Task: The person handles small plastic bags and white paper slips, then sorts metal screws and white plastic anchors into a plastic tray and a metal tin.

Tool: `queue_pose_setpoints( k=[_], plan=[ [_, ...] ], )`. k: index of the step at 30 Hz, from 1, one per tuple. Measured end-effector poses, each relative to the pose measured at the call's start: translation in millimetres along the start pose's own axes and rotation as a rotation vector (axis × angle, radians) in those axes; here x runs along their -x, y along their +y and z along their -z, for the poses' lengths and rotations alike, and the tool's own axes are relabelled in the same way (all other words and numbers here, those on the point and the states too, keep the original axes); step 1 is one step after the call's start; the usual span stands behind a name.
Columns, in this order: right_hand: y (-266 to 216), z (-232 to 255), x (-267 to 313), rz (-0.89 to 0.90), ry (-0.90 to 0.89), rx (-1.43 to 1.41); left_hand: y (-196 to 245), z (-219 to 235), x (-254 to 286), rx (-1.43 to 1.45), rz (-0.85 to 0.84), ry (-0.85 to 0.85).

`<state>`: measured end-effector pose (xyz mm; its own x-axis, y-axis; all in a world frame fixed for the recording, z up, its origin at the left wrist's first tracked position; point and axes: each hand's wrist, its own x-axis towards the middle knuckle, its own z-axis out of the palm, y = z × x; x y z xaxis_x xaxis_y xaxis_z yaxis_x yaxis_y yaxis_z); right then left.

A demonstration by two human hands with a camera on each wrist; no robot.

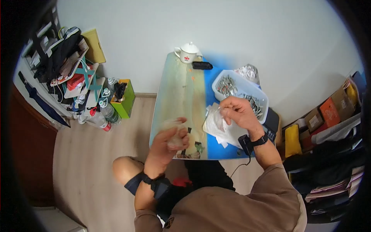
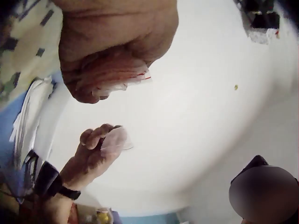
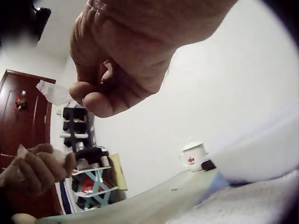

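Note:
Small clear plastic bags with a red line at the edge are in the left hand [image 1: 164, 143], whose fingers curl round them; the left wrist view shows the bags [image 2: 114, 77] under the palm. The right hand [image 1: 241, 112] pinches one clear bag [image 3: 56, 93] between thumb and finger, raised over the table's right part. Below it lies a stack of white bags or sheets [image 1: 212, 121]. Beside that hand stands a translucent tub [image 1: 264, 96] with metal pieces in two heaps. The two hands are apart.
A lidded white mug [image 1: 188, 53] and a black case [image 1: 202, 65] stand at the table's back edge. A crumpled silver bag [image 1: 248, 72] is behind the tub, and a dark device [image 1: 272, 121] to its right. Bottles [image 1: 108, 112] and a green box [image 1: 125, 104] stand on the floor.

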<state>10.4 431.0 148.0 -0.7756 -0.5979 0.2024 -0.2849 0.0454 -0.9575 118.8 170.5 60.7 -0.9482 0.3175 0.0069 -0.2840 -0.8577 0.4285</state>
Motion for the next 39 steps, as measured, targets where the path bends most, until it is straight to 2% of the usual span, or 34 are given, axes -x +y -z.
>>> queue_pose_setpoints(
  k=[1,2,4,5,6,8,9,10,12,13,15,17,22,24,28,30,32,34,35,37,39],
  plan=[
    [-2.0,-8.8,7.8,-0.019,-0.083,-0.025,-12.6,-6.2,-1.7,0.083,0.067,-0.049],
    [-3.4,-17.1,16.6,-0.023,-0.084,-0.048,-25.2,-14.4,-2.5,0.075,0.072,-0.028],
    [-3.8,-32.0,34.3,-0.063,-0.107,0.069,-45.9,-28.7,-3.4,0.002,0.137,0.158],
    [-2.9,-37.4,41.8,-0.015,-0.131,0.186,-54.9,-26.9,-2.6,-0.007,0.142,0.178],
    [6.4,-43.1,48.8,-0.018,-0.131,0.165,-66.2,-18.4,-3.5,-0.01,0.161,0.13],
    [27.2,-54.7,63.1,0.368,-0.105,0.36,-85.9,-7.4,-2.9,-0.016,0.21,0.022],
    [24.3,-58.2,72.4,0.329,-0.069,0.401,-91.3,-16.4,0.6,0.137,0.214,0.058],
    [27.6,-59.6,79.4,0.328,-0.055,0.397,-93.8,-24.3,3.3,0.128,0.226,0.059],
    [36.2,-62.9,91.9,0.296,0.026,0.477,-99.0,-34.3,9.6,0.001,0.266,0.274],
    [38.6,-64.7,96.6,0.286,0.038,0.478,-102.7,-32.8,11.8,-0.001,0.281,0.273],
    [42.2,-68.5,101.6,0.304,0.094,0.564,-108.0,-23.2,13.9,-0.1,0.244,0.114],
    [49.0,-71.5,106.0,0.263,0.113,0.581,-111.1,-8.7,13.7,-0.142,0.287,0.084],
    [55.6,-78.1,114.7,0.168,0.157,0.614,-106.1,-4.3,9.6,-0.28,0.353,0.019],
    [48.6,-79.7,119.1,-0.197,0.104,0.326,-103.7,-9.4,5.6,-0.262,0.423,-0.075],
    [40.3,-85.2,120.1,-0.209,0.123,0.449,-96.9,-10.8,3.7,-0.234,0.513,-0.118],
    [27.6,-92.5,117.6,-0.217,0.162,0.481,-95.2,0.0,2.1,-0.284,0.575,-0.158],
    [21.1,-96.0,115.8,-0.22,0.185,0.51,-89.4,4.5,4.5,-0.388,0.557,-0.221],
    [17.5,-94.8,115.1,-0.233,0.062,0.463,-84.1,7.3,4.9,-0.49,0.529,-0.288],
    [17.9,-96.2,113.6,-0.239,0.066,0.471,-83.5,8.4,5.5,-0.427,0.558,-0.273],
    [20.8,-98.8,112.5,-0.131,0.029,0.527,-83.7,8.7,6.4,-0.355,0.59,-0.258],
    [20.0,-98.3,111.7,-0.167,0.0,0.534,-82.7,8.0,9.3,-0.373,0.617,-0.261]
  ],
)
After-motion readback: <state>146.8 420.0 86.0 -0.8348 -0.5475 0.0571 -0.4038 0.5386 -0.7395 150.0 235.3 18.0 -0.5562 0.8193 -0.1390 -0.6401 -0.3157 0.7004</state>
